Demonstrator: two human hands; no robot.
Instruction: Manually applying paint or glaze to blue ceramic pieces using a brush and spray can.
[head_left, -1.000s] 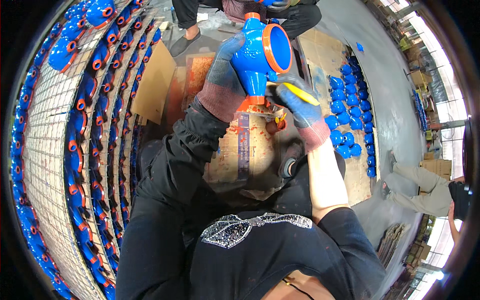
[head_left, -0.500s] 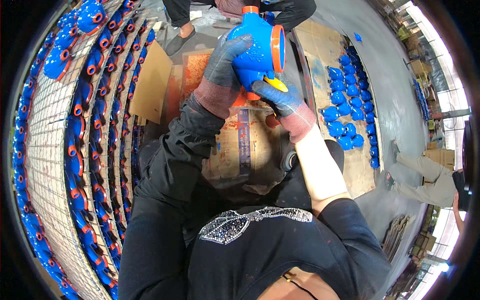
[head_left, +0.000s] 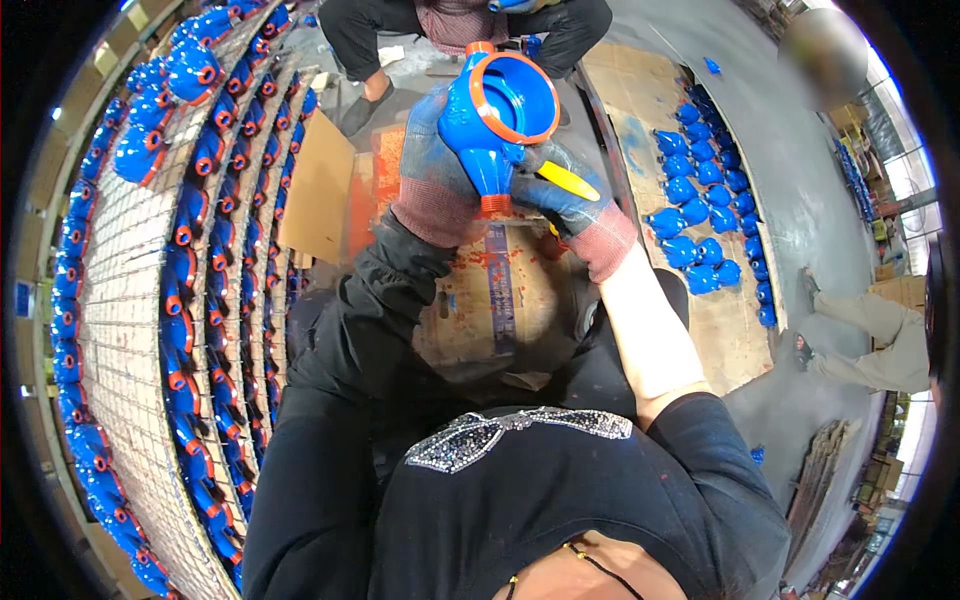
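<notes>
Casing [head_left: 490, 125]: one, glossy blue, orange at the rims, held in the air near 12 o'clock in the view, between the two hands. Wide mouth turned up to the wearer; one narrow neck points to 12, the other to 6.

Left hand [head_left: 432, 150]: gloved, clamped on the casing at its 9 o'clock side. The grip seems meant to bear the weight and leave mouth and lower neck uncovered; the fingers behind are hidden.

Right hand [head_left: 565, 205]: gloved, closed round a tool [head_left: 568, 181] with a yellow handle, at the casing's 5 o'clock, close by the lower neck (whether glove or tool touches the blue surface, I cannot tell). The handle slants toward 4; the working end cannot be made out. So held, the tool presumably has room to reach the near side.

Rack [head_left: 120, 300]: at 9 o'clock, meshed, many-tiered, filled with similar pieces, rims mostly outward, probably to spare their coats.

Sheet [head_left: 640, 95]: cardboard, at 2 o'clock, bearing rows of blue pieces [head_left: 690, 210], perhaps laid there to keep them off the floor.

Mat [head_left: 455, 325]: cardboard, red-spattered, below the casing toward 6, likely there to catch drips.
</notes>
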